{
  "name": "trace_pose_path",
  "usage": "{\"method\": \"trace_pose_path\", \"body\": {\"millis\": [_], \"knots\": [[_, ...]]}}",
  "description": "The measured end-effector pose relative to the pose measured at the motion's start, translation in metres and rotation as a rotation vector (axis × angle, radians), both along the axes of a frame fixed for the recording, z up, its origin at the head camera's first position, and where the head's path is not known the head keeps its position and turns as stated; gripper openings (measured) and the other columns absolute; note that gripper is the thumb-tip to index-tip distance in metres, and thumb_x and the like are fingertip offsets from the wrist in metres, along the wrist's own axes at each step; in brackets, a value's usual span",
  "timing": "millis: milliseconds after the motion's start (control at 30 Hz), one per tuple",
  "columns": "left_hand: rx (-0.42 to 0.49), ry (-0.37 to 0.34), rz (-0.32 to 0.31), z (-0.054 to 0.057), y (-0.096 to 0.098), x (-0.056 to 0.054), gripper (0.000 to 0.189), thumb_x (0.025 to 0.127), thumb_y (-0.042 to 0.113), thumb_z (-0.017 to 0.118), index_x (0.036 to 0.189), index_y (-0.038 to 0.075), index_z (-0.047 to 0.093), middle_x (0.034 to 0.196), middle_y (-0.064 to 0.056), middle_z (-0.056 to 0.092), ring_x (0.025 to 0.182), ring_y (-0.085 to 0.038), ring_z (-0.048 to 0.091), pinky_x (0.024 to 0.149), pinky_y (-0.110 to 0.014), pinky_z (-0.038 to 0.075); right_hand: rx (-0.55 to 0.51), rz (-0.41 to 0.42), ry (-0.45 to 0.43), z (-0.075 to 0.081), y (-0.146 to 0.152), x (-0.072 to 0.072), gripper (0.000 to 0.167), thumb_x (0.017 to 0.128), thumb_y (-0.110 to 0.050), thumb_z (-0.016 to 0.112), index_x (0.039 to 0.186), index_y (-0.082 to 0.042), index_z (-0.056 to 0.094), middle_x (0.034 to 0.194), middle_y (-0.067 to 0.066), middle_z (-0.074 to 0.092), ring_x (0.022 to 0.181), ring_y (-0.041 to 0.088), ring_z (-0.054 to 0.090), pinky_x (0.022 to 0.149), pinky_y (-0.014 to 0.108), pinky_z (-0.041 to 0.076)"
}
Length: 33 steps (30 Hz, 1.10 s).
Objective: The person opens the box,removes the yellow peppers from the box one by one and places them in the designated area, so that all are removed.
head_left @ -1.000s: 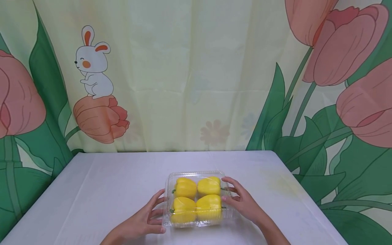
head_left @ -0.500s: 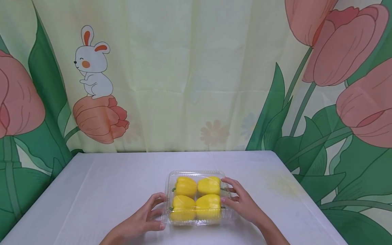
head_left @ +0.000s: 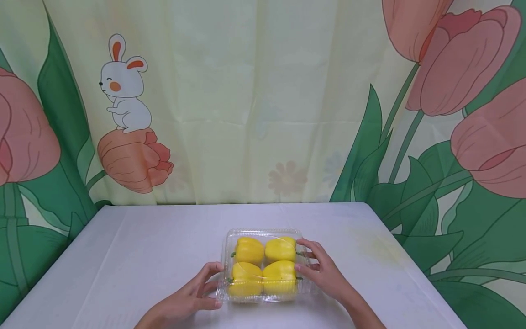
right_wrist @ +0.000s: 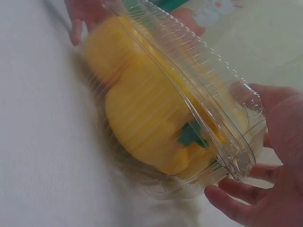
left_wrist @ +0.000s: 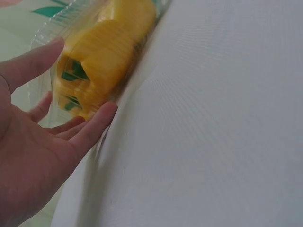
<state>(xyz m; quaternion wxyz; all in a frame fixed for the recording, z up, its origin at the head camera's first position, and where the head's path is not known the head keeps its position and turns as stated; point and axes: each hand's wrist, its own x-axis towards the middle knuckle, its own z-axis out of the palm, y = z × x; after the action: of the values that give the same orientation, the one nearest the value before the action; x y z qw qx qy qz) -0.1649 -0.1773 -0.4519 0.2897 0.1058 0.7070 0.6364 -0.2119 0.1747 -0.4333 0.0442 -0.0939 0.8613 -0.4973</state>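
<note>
A clear plastic clamshell container sits on the white table, its lid down over several yellow bell peppers with green stems. My left hand holds its left side, thumb at the near corner and forefinger farther along the edge. In the left wrist view, the fingertips are low against the wall and the thumb is near the rim. My right hand grips the opposite side, with the thumb up by the lid. The right wrist view shows the right fingers low at the container's side.
A white cloth covers the table, whose far edge meets a hanging curtain. Printed on that curtain are a white rabbit, pink tulips and green leaves.
The container's near left side has shifted slightly away from me. My left forefinger has bent and moved a little along the edge; the right hand has barely moved.
</note>
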Motion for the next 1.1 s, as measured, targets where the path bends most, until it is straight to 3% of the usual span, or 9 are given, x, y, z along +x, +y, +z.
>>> {"method": "trace_pose_path", "body": {"millis": [100,367,600,733,867,967,1100], "knots": [[0.004,0.005,0.0,0.0,0.0,0.0,0.056,0.092,0.022,0.065,0.135,0.02,0.029,0.158,-0.01,0.013,0.143,-0.042,0.025,0.107,-0.058,0.038,0.008,-0.006,-0.001,0.0,-0.001,0.0,0.06,0.083,-0.038,0.073,0.137,-0.032,0.047,0.143,0.002,0.042,0.124,0.03,0.051,0.094,0.043,0.054],[-0.004,0.009,0.001,-0.001,0.001,0.001,0.049,0.092,0.021,0.064,0.129,0.018,0.033,0.156,-0.007,0.018,0.144,-0.041,0.025,0.106,-0.072,0.025,0.01,-0.005,0.019,0.0,0.0,0.003,0.062,0.081,-0.036,0.075,0.136,-0.033,0.047,0.142,0.001,0.043,0.123,0.031,0.05,0.091,0.044,0.055],[-0.047,-0.003,0.001,-0.002,0.002,0.001,0.043,0.092,0.026,0.063,0.124,0.018,0.035,0.16,-0.012,0.018,0.146,-0.047,0.014,0.103,-0.078,0.016,0.012,-0.009,0.011,0.0,0.001,0.002,0.063,0.08,-0.037,0.076,0.137,-0.033,0.047,0.142,0.002,0.044,0.123,0.031,0.05,0.091,0.042,0.055],[-0.081,0.057,-0.016,-0.002,0.006,0.001,0.037,0.097,0.031,0.055,0.126,0.016,0.038,0.155,-0.014,0.023,0.138,-0.044,0.03,0.105,-0.067,0.031,0.012,0.001,0.007,0.001,0.001,0.003,0.063,0.081,-0.037,0.076,0.136,-0.034,0.047,0.141,0.001,0.044,0.123,0.03,0.05,0.09,0.039,0.056],[-0.167,0.178,-0.012,0.0,0.012,0.001,0.051,0.099,0.042,0.047,0.141,0.013,0.038,0.157,-0.02,0.016,0.141,-0.048,0.021,0.111,-0.064,0.026,0.013,0.054,0.02,0.002,0.001,0.004,0.063,0.082,-0.036,0.075,0.138,-0.033,0.046,0.143,0.001,0.042,0.123,0.03,0.05,0.087,0.032,0.055],[-0.211,0.16,0.022,0.004,0.014,0.002,0.059,0.096,0.043,0.051,0.147,0.017,0.035,0.161,-0.022,0.003,0.145,-0.05,-0.004,0.111,-0.073,0.007,0.016,0.082,0.021,0.003,0.001,0.005,0.063,0.083,-0.036,0.074,0.139,-0.032,0.045,0.146,0.003,0.039,0.124,0.032,0.05,0.087,0.033,0.056],[-0.2,0.154,0.024,0.006,0.015,0.003,0.049,0.096,0.041,0.053,0.14,0.021,0.043,0.161,-0.022,0.005,0.145,-0.051,-0.002,0.111,-0.072,0.007,0.011,0.076,0.019,0.004,0.002,0.005,0.061,0.085,-0.035,0.073,0.139,-0.031,0.045,0.15,0.004,0.036,0.126,0.035,0.049,0.091,0.041,0.055]]}}
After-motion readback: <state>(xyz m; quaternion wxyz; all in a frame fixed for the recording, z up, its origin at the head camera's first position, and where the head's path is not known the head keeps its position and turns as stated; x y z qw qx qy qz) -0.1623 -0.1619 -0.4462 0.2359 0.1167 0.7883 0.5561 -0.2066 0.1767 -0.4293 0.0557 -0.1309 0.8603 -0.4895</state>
